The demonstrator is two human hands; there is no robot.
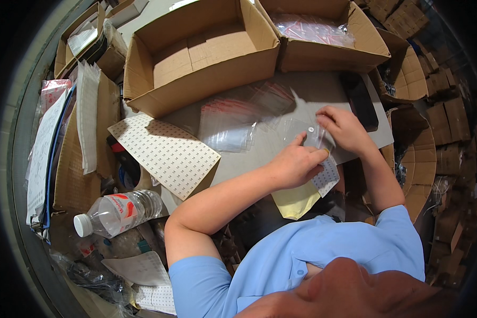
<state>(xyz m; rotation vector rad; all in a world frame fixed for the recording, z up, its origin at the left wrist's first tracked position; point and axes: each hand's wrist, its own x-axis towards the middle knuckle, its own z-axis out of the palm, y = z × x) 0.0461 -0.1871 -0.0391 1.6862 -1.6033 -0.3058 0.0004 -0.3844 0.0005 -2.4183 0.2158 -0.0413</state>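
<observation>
My left hand (298, 165) is over the front of the grey tabletop, index finger stretched toward a small round white sticker (310, 129) on a clear plastic bag (291, 129). Its thumb and curled fingers grip a sticker sheet (326, 178) with a yellow backing (298, 200), which hangs below the hand over the table's front edge. On the bag's right side is my right hand (344, 127), its thumb and fingers bent together just above the sticker; what lies between the fingertips is partly hidden. Fanned clear zip bags (229, 124) with red strips lie to the left.
A large sticker sheet (167, 151) lies at the left. Behind stand an open cardboard box (201, 79) and another box (331, 55) holding clear bags. A black phone (358, 100) rests at the right. A plastic bottle (119, 212) lies near my left elbow.
</observation>
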